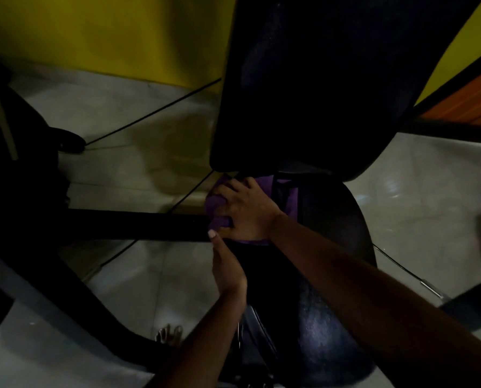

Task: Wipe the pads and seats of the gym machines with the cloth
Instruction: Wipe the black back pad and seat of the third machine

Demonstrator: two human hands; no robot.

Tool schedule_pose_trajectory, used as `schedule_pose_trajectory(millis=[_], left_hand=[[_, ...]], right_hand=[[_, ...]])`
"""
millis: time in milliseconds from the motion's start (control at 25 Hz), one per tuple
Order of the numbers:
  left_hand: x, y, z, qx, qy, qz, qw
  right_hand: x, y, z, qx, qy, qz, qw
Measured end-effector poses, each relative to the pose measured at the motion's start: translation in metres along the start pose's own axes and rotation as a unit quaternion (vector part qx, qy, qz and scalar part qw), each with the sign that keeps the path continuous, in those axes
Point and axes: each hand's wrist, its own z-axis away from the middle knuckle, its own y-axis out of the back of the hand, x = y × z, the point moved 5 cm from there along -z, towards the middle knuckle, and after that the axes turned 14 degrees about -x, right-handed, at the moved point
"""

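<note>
Down at the back of the black seat [331, 289], just under the lower edge of the tall black back pad [303, 79], lies the purple cloth [218, 208], bunched up at the seat's left rear corner. The right hand [245, 211] lies flat on top of the cloth, its fingers [226, 189] spread and curled over the folds, pressing it against the seat. Part of the cloth also shows purple past the wrist, toward the dark gap between seat and back pad. The left hand [228, 267] rests along the left edge of the seat, just beside the cloth, palm turned inward with its fingers straight and together; its pale thumbnail nearly touches the right hand. It grips nothing that can be seen. A black frame bar [127, 225] runs off to the left from under the seat, across the pale tiled floor [138, 141]. A yellow wall [107, 37] stands behind. Bare toes [169, 334] show on the floor near the bottom, between the frame and the left forearm.
</note>
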Motion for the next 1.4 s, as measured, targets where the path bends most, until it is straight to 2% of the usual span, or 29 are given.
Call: schedule_pose_trajectory(millis=[120,280,400,560,640,720,840,960,1040,1160,1280,1320,1400], left_hand=[[0.026,-0.013,-0.019,-0.008,-0.005,-0.059,0.998],[0.035,-0.019,-0.018,0.022,-0.048,-0.202,0.978],[0.035,-0.017,-0.021,0.035,-0.062,-0.248,0.966],[0.038,-0.019,-0.02,0.043,-0.069,-0.272,0.959],[0.038,-0.019,-0.019,0.047,-0.068,-0.272,0.959],[0.037,-0.02,-0.021,0.048,-0.075,-0.261,0.961],[0.038,-0.022,-0.021,0.037,-0.087,-0.245,0.965],[0.033,-0.02,-0.021,0.027,-0.072,-0.22,0.972],[0.029,-0.018,-0.02,-0.023,-0.05,-0.183,0.982],[0.023,-0.016,-0.018,-0.165,-0.022,-0.119,0.979],[0.001,0.01,-0.034,-0.206,-0.008,-0.14,0.968],[0.01,0.016,-0.017,-0.222,-0.017,-0.167,0.961],[0.046,0.025,0.039,-0.246,-0.069,-0.195,0.947]], right_hand=[[0.026,0.01,-0.021,0.002,-0.063,-0.036,0.997],[0.064,0.003,-0.025,-0.017,-0.151,-0.084,0.985],[0.077,0.001,-0.018,0.0,-0.173,-0.131,0.976],[0.091,-0.007,0.01,0.031,-0.214,-0.18,0.96],[0.104,-0.018,0.042,0.074,-0.296,-0.189,0.933],[0.106,-0.031,0.073,0.079,-0.369,-0.207,0.903],[0.075,-0.039,0.097,0.055,-0.414,-0.207,0.885],[0.028,-0.034,0.116,0.093,-0.441,-0.173,0.876],[-0.003,-0.032,0.128,0.099,-0.447,-0.167,0.873],[-0.028,-0.027,0.141,0.087,-0.444,-0.189,0.872],[-0.051,-0.01,0.153,0.034,-0.423,-0.25,0.87],[-0.061,-0.002,0.162,0.032,-0.42,-0.285,0.861],[-0.086,0.019,0.186,0.081,-0.436,-0.351,0.824]])
